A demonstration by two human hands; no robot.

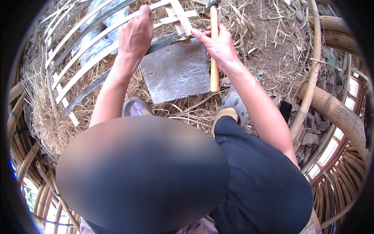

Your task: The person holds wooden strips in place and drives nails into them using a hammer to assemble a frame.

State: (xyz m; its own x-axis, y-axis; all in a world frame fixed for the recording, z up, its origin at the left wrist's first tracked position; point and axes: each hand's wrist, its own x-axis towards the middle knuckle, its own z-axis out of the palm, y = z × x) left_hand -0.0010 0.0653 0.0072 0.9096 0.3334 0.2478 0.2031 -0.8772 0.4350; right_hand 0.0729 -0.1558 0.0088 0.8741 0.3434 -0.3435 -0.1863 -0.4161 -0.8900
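My left hand (pixel 136 33) presses down on a frame of pale bamboo slats (pixel 93 37) that lies across the straw-covered ground. My right hand (pixel 218 41) grips the wooden handle of a hammer (pixel 214 66), whose metal head is at the top edge of the picture. The fingers of that hand also touch a small crossing of short slats (pixel 180 17). Under the slats lies a grey square stone slab (pixel 177 72). A dark curved strip (pixel 89 87) runs from the slab toward the lower left.
Dry straw (pixel 187 111) covers the ground. My sandalled feet (pixel 231 105) rest near the slab. Thick curved bamboo poles (pixel 335 111) ring the spot on the right, thinner ones (pixel 23 156) on the left. A dark flat object (pixel 285 110) lies by my right leg.
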